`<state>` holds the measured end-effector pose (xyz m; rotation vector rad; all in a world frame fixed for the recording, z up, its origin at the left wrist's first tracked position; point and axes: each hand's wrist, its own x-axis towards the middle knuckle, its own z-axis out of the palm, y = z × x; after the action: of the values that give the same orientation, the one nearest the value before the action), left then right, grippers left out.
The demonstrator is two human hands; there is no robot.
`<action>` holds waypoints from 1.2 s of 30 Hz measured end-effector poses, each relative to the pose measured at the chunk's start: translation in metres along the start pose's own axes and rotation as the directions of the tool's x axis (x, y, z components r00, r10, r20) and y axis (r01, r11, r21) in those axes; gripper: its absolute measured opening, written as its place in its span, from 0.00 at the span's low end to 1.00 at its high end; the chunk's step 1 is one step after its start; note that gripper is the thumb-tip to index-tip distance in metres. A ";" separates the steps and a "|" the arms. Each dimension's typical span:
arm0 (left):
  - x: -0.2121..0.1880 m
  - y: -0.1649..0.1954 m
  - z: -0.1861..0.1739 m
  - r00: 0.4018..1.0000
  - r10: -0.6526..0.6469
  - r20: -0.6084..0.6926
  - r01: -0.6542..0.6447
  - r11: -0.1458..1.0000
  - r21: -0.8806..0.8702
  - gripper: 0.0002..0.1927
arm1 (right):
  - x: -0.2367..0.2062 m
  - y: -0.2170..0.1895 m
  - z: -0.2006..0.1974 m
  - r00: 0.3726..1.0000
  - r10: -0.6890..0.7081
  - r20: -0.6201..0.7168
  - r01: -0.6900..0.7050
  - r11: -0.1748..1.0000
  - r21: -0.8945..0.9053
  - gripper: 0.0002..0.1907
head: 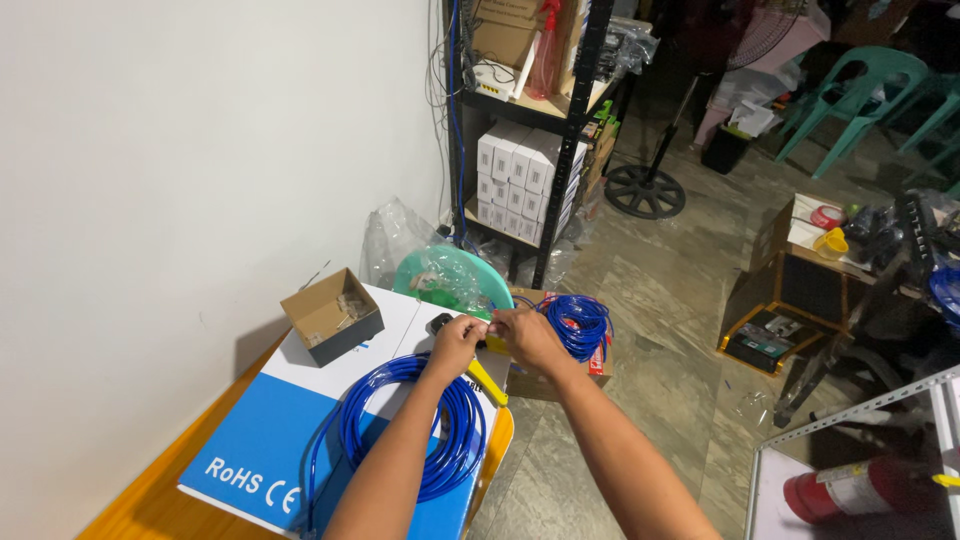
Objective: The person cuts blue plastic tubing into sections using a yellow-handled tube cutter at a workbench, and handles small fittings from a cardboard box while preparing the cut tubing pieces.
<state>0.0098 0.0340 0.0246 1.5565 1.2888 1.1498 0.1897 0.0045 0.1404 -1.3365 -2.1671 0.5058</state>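
My left hand (pixel 455 344) and my right hand (pixel 527 338) meet at the far edge of a white and blue flat box (pixel 300 400). Both are closed around a small item between them, likely the end of the blue cable; the item itself is hidden by the fingers. A yellow-handled tool (pixel 488 382) lies just under the hands, with a black part (pixel 439 322) beside the left hand. A coil of blue cable (pixel 415 425) lies on the box under my left forearm.
A small open cardboard box (pixel 332 316) sits on the flat box. A second blue cable coil (pixel 578 325) lies in a carton on the floor. Beyond are a green stool (pixel 455 280), black shelving (pixel 530 130), a fan base (pixel 645 190), green chairs (pixel 860 90) and a fire extinguisher (pixel 860 490).
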 end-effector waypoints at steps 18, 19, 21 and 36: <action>-0.002 0.007 -0.002 0.993 0.097 0.073 -0.098 0.995 0.011 0.09 | -0.002 0.013 0.000 0.951 -0.306 -0.049 0.283 0.922 -0.265 0.08; -0.002 0.007 -0.003 0.994 0.086 0.071 -0.088 0.996 0.025 0.09 | -0.001 0.014 0.000 0.958 -0.284 -0.030 0.268 0.929 -0.257 0.07; -0.002 0.009 -0.003 0.995 0.065 0.070 -0.068 0.996 0.049 0.08 | 0.000 0.017 0.001 0.971 -0.239 0.022 0.236 0.939 -0.250 0.06; -0.007 0.022 -0.002 0.990 0.114 0.088 -0.119 0.991 0.059 0.07 | -0.001 0.024 -0.006 0.929 -0.367 0.034 0.365 0.901 -0.236 0.10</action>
<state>0.0129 0.0233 0.0448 1.7286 1.2028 1.1115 0.2107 0.0141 0.1316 -0.9999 -2.4537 0.0903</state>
